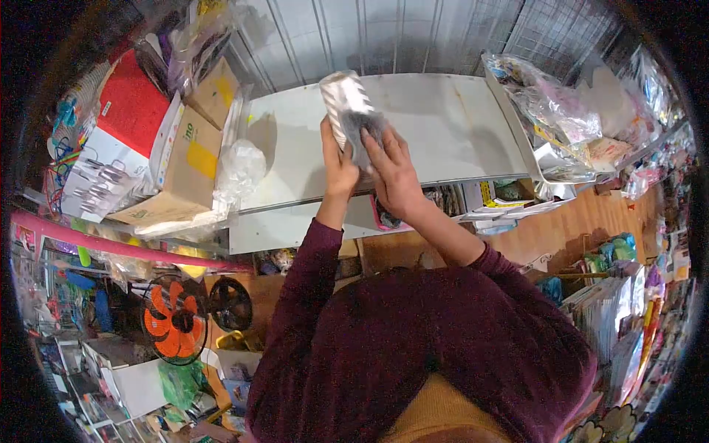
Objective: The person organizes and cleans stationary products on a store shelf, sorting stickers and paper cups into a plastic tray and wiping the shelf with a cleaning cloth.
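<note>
Above the white shelf top [443, 118], my left hand [340, 170] grips a box [342, 92] with a shiny white face and a striped side. It is tilted, and its lower part is hidden by my hands and a cloth. My right hand [396, 171] presses a dark grey cloth [360, 127] against the box, its fingers bent over the fabric. Both hands are close together, nearly touching at the box's lower end.
Left stand an open cardboard box [188, 159], a red panel [133, 100] and a crumpled clear bag [240, 170]. A tray [521, 136] with plastic-wrapped goods lies right. Below the shelf top are stored items; an orange-bladed fan [174, 319] stands lower left.
</note>
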Demonstrator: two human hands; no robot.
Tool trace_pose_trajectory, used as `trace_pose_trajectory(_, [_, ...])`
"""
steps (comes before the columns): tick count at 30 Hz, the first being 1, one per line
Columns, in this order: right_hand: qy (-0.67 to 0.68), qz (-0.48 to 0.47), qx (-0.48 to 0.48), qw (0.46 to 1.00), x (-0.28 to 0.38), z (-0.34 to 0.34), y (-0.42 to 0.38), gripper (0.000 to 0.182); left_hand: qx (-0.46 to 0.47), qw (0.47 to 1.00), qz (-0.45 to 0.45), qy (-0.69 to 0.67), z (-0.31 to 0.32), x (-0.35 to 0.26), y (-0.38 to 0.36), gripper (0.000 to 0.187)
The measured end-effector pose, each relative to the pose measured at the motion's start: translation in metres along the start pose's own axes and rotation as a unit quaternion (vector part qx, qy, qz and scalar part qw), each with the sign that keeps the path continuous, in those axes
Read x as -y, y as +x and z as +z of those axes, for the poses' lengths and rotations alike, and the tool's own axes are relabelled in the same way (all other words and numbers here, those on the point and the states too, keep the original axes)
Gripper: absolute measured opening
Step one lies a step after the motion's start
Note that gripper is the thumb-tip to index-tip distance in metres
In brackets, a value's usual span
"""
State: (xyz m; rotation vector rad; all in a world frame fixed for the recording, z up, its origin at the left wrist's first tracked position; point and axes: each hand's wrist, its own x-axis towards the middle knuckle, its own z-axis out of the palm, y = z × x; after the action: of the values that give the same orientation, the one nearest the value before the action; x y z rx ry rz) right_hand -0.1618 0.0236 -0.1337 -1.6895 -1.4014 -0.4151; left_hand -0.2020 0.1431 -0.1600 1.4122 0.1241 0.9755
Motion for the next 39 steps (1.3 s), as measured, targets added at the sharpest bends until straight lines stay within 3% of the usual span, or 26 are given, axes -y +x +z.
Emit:
trace_pose_trajectory(4, [0.001, 0.022, 0.024, 0.999, 0.000, -0.003, -0.023, 0.054, -0.005, 0.996, 0.076, 0.042, -0.001, -0.008, 0.002, 0.040])
trace_pose_trajectory(6, [-0.007, 0.000, 0.029, 1.000, 0.004, -0.006, -0.026, 0.055, -0.020, 0.998, -0.016, -0.054, -0.006, -0.004, 0.004, 0.038])
trace_pose_trajectory(7, [-0.008, -0.001, 0.023, 1.000, 0.008, -0.007, -0.024, 0.055, -0.015, 0.998, -0.013, -0.053, -0.005, -0.009, 0.004, 0.038])
trace_pose_trajectory(10, [-0.019, 0.002, -0.042, 0.999, 0.021, -0.017, -0.007, 0.051, 0.037, 0.989, -0.070, -0.127, 0.003, -0.033, -0.007, 0.037])
trace_pose_trajectory(12, [0.077, 0.031, -0.138, 0.987, 0.016, -0.024, 0.017, 0.047, 0.033, 0.983, -0.139, -0.116, 0.012, -0.059, -0.018, 0.043])
trace_pose_trajectory(14, [0.085, 0.045, -0.164, 0.982, 0.007, -0.034, 0.041, 0.040, 0.046, 0.981, -0.119, -0.145, 0.002, -0.026, -0.028, 0.051])
trace_pose_trajectory(16, [0.371, 0.208, -0.054, 0.904, 0.001, -0.042, 0.058, 0.037, 0.046, 0.952, -0.172, -0.249, -0.002, -0.020, -0.040, 0.060])
trace_pose_trajectory(18, [0.499, 0.218, -0.059, 0.837, -0.004, -0.033, 0.064, 0.037, -0.015, 0.932, -0.217, -0.289, -0.002, -0.020, -0.044, 0.051])
trace_pose_trajectory(20, [0.395, 0.287, -0.066, 0.870, 0.003, -0.026, 0.056, 0.038, -0.040, 0.945, -0.205, -0.250, -0.005, -0.019, -0.038, 0.051])
trace_pose_trajectory(22, [0.353, 0.186, -0.052, 0.916, 0.014, -0.031, 0.048, 0.038, -0.007, 0.948, -0.175, -0.267, -0.007, -0.027, -0.032, 0.058])
trace_pose_trajectory(23, [0.265, 0.092, -0.092, 0.955, 0.009, -0.021, 0.045, 0.043, -0.046, 0.942, -0.197, -0.268, 0.000, -0.036, -0.027, 0.053])
trace_pose_trajectory(26, [0.166, 0.101, -0.025, 0.981, 0.022, -0.033, 0.031, 0.051, -0.044, 0.925, -0.196, -0.324, -0.004, -0.029, -0.012, 0.049])
trace_pose_trajectory(28, [0.117, 0.084, -0.026, 0.989, 0.027, -0.031, 0.021, 0.059, -0.082, 0.942, -0.203, -0.256, 0.001, -0.034, -0.009, 0.047])
trace_pose_trajectory(30, [0.065, 0.128, -0.040, 0.989, 0.031, -0.034, 0.016, 0.063, -0.026, 0.981, -0.172, -0.088, -0.003, -0.030, -0.001, 0.045])
trace_pose_trajectory(32, [0.075, 0.126, -0.053, 0.988, 0.020, -0.029, 0.013, 0.065, 0.001, 0.999, -0.048, -0.006, 0.006, -0.029, 0.002, 0.043])
trace_pose_trajectory(33, [0.057, 0.138, -0.053, 0.987, 0.015, -0.028, 0.012, 0.064, 0.028, 0.989, 0.024, 0.143, 0.009, -0.040, 0.000, 0.039])
trace_pose_trajectory(34, [0.037, 0.148, -0.054, 0.987, 0.012, -0.028, 0.012, 0.062, 0.016, 0.991, -0.043, 0.125, 0.007, -0.032, -0.002, 0.042])
trace_pose_trajectory(36, [0.035, 0.128, -0.051, 0.990, 0.018, -0.026, 0.014, 0.060, 0.007, 0.996, -0.076, -0.050, 0.011, -0.022, -0.006, 0.038])
trace_pose_trajectory(39, [-0.015, 0.055, -0.024, 0.998, 0.026, -0.020, 0.014, 0.059, -0.022, 0.992, -0.086, -0.094, 0.016, -0.032, -0.011, 0.035])
